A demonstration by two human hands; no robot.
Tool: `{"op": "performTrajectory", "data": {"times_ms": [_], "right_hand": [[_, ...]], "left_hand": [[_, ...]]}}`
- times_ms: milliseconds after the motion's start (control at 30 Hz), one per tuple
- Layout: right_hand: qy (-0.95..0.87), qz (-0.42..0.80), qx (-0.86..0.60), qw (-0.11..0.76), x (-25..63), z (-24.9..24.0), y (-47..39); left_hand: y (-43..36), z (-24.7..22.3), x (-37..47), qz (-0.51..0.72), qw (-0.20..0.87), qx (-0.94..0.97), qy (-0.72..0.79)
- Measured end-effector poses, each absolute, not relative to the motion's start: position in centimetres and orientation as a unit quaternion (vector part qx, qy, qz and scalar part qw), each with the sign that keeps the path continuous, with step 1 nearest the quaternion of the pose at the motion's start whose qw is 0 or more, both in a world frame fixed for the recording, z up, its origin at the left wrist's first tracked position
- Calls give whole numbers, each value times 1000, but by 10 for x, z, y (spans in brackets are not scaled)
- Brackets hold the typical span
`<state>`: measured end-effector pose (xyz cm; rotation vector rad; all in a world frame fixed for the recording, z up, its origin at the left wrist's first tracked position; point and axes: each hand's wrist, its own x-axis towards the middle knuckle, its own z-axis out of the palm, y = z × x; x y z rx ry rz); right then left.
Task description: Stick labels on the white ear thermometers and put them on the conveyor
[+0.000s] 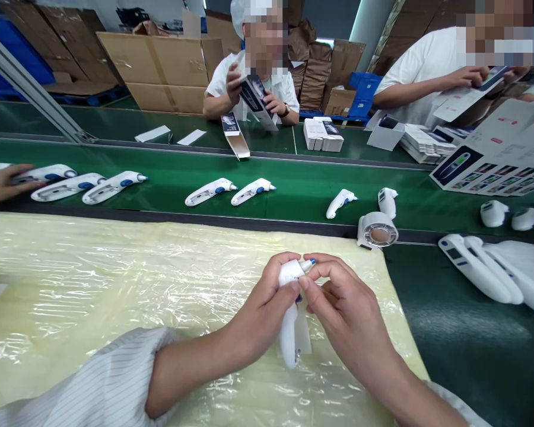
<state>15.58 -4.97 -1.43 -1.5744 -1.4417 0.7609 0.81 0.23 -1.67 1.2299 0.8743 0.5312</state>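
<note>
A white thermometer-like device [288, 335] with a blue tip is held over the plastic-covered yellow mat [115, 284]. My left hand [271, 302] is wrapped round its upper part, the thumb lying across the body. The fingers of my right hand [338, 296] are pinched at the device's nozzle, beside the blue tip. Under the lower end of the device, a small pale piece [303, 335] shows on the mat.
More white devices [211, 191] lie along the green belt [293, 207], near a small round fan [378, 230]. Several devices [480, 267] lie at the right. Across the belt, two people handle boxes [256, 98]. Another person's hand [2, 184] touches a device at the left.
</note>
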Motion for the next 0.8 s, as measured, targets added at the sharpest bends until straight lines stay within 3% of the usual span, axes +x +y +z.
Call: {"op": "performTrajectory", "data": {"times_ms": [300,500,667,800], "right_hand": [[-588,284,-631,419,155,-15,-49],[-633,144,-664,371,165,-5,-52],[-612,91,-665,418,178,3,-58],[-623,108,-653,417,179,0,-56]], "left_hand": [[2,-18,7,241,682,573,385],[3,-22,5,241,677,558,414],[24,-15,2,246,661,550,447],[101,1,-14,249,537,618,517]]}}
